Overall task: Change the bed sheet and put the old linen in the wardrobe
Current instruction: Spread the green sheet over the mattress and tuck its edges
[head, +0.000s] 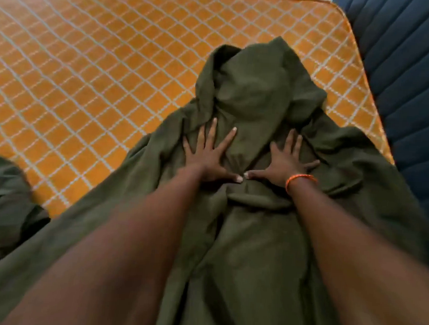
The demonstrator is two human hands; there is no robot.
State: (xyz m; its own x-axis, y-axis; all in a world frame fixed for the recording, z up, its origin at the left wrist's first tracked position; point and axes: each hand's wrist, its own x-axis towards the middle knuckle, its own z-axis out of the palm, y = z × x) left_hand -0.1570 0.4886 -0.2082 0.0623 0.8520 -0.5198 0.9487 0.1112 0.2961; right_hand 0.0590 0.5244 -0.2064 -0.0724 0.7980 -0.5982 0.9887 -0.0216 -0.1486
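A dark olive-green bed sheet [252,94] lies crumpled across the right part of a bare orange mattress [93,74] quilted with a white diamond pattern. The sheet runs from a bunched peak near the far right corner down to the bottom of the view. My left hand [209,154] presses flat on the sheet with fingers spread. Beside it my right hand [286,161], with an orange band at the wrist, presses flat on the sheet the same way. The two thumbs almost touch.
A dark blue padded headboard [409,73] with ribbed seams stands along the mattress's right edge. Another bunch of olive-green cloth [2,204] lies at the lower left. The mattress's rounded far right corner [336,9] is bare.
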